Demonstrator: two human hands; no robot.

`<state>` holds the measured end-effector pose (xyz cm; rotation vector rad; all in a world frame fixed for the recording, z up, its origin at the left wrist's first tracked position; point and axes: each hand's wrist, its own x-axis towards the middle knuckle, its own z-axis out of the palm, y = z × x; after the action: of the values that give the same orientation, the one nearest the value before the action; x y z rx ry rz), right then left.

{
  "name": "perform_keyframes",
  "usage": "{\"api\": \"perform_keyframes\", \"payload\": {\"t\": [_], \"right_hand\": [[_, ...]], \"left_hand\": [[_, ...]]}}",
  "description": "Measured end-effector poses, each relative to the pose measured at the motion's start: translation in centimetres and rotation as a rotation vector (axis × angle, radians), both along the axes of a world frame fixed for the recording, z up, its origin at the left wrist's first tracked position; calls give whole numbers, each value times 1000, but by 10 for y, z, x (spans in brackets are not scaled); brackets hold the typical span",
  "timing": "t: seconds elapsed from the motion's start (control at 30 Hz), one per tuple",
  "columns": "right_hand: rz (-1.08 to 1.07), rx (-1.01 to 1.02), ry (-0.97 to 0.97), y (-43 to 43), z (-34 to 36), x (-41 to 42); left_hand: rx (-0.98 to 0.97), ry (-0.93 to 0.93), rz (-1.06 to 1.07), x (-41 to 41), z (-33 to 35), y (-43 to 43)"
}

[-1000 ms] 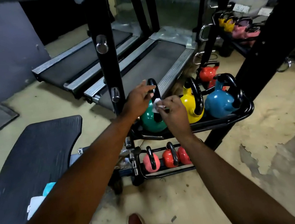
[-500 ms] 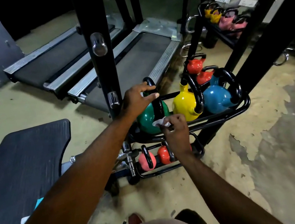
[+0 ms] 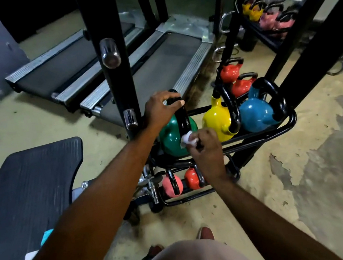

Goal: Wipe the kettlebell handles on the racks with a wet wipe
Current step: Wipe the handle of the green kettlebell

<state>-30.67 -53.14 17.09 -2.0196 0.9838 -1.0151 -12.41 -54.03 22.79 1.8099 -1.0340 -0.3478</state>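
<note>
A green kettlebell (image 3: 171, 139) with a black handle (image 3: 182, 119) sits at the left of the black rack's upper shelf (image 3: 261, 136). My left hand (image 3: 160, 109) grips the top of that handle. My right hand (image 3: 206, 149) pinches a crumpled white wet wipe (image 3: 187, 138) against the lower part of the same handle. A yellow kettlebell (image 3: 216, 121) and a blue kettlebell (image 3: 255, 114) stand to the right on the shelf. Small pink (image 3: 170, 186) and red (image 3: 191, 178) kettlebells sit on the lower shelf.
A black upright post (image 3: 114, 76) with chrome pegs rises just left of the rack. Two treadmills (image 3: 157, 65) lie behind it. A black bench pad (image 3: 25, 194) with a wipes pack (image 3: 45, 235) is at my left. Red kettlebells (image 3: 233, 77) and a second rack (image 3: 261, 20) stand behind.
My right hand with the wipe has slid down the green kettlebell's handle from near its top to its lower part. My left hand has kept its hold on the top.
</note>
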Motion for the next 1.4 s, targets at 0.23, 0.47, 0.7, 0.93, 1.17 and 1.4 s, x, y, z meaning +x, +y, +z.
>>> {"api": "perform_keyframes", "payload": {"t": [0.23, 0.47, 0.7, 0.93, 1.17, 1.4], "right_hand": [[-18, -3, -51, -8, 13, 6], [-86, 131, -163, -12, 11, -5], [48, 34, -3, -34, 36, 15], [148, -425, 199, -39, 45, 31], [43, -178, 66, -30, 46, 20], [149, -21, 49, -64, 69, 49]], "left_hand": [[4, 81, -42, 7, 4, -13], [-25, 125, -32, 5, 0, -18], [-35, 162, 10, 10, -11, -17], [-51, 156, -11, 11, -1, -19], [-98, 202, 20, 0, -5, -9], [-268, 127, 80, -17, -1, 28]]}}
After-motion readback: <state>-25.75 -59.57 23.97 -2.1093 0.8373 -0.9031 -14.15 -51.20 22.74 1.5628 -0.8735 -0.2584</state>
